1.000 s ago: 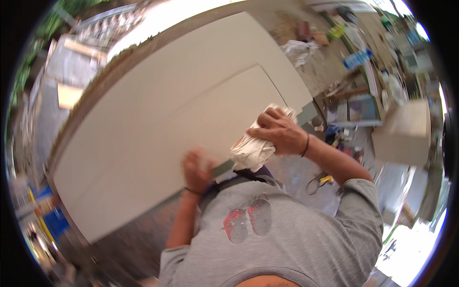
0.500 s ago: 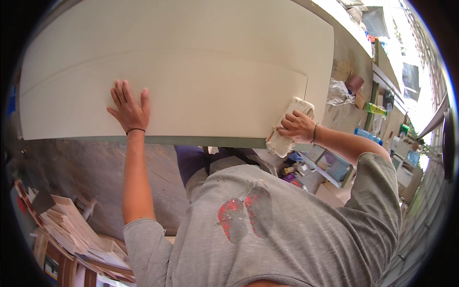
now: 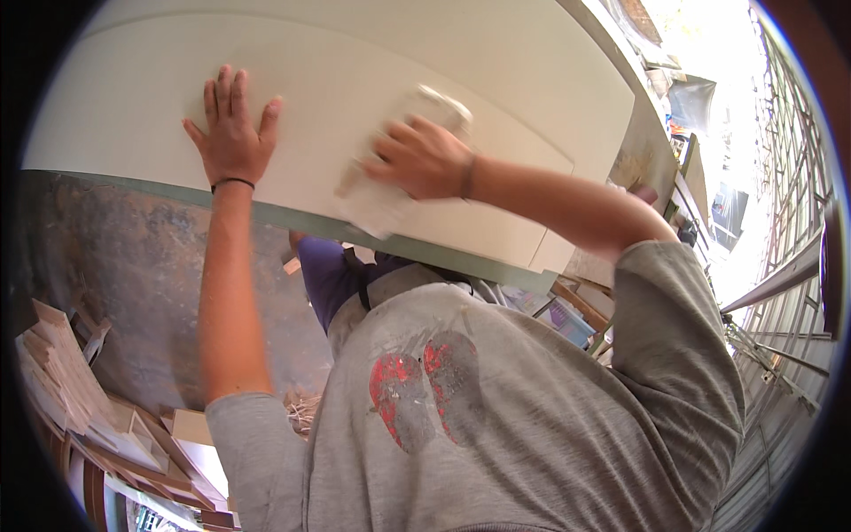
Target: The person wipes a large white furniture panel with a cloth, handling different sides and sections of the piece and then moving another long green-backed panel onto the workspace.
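A large cream-white panel (image 3: 319, 80) with a shallow curved line across its face lies in front of me. My left hand (image 3: 234, 137) rests flat on it, fingers spread, holding nothing. To its right, my right hand (image 3: 424, 161) grips a dirty white folded cloth (image 3: 377, 211) and presses it onto the panel near the front edge. Both the cloth and the right hand are smeared by motion. The palm side of that hand and the middle of the cloth are hidden under the fingers.
A green edge (image 3: 142, 185) shows below the panel, over a stained floor (image 3: 115, 239). Wooden boards and pieces (image 3: 66, 372) are stacked at the lower left. Boxes (image 3: 572, 319) stand under the right side, and a metal lattice (image 3: 789, 142) rises at far right.
My right hand has swept the cloth leftward across the panel from its right end. My left hand still lies flat on the panel. The whole view has shifted and tilted.
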Tool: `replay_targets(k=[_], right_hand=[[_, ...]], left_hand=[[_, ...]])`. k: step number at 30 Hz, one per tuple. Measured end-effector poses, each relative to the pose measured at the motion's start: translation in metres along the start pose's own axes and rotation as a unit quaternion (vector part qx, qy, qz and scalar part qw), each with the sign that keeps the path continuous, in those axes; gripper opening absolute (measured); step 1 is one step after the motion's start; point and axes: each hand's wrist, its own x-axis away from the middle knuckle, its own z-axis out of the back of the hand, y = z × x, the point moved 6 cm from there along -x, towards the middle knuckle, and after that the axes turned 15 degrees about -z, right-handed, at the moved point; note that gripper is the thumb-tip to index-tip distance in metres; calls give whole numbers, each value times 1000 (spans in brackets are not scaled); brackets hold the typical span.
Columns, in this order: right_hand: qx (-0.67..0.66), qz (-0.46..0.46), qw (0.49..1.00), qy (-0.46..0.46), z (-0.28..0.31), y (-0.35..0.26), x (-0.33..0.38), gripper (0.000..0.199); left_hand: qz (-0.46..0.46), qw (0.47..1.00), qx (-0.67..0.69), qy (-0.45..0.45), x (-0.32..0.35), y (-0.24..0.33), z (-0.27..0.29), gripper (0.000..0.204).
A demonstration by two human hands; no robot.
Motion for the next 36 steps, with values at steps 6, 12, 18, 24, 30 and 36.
replay_targets(k=[6,12,18,24,30,36], right_hand=[[-34,-17,990,-133,-8,20,52,47],[-12,-63,984,-168,-25,76,228,37],[2,-18,996,-90,-20,80,137,37],[-53,21,998,-10,9,48,-34,49],[19,-10,992,-122,-8,60,117,52],[-52,-27,994,-87,-14,48,170,41]], left_hand=[[-1,1000,-11,-2,6,-17,-7,57],[-4,999,-41,-26,3,-4,-1,58],[-17,1000,-17,5,1,5,3,55],[-41,997,7,67,-4,-8,-12,50],[66,992,14,102,35,-111,-12,47],[164,980,-33,108,59,-138,-4,54]])
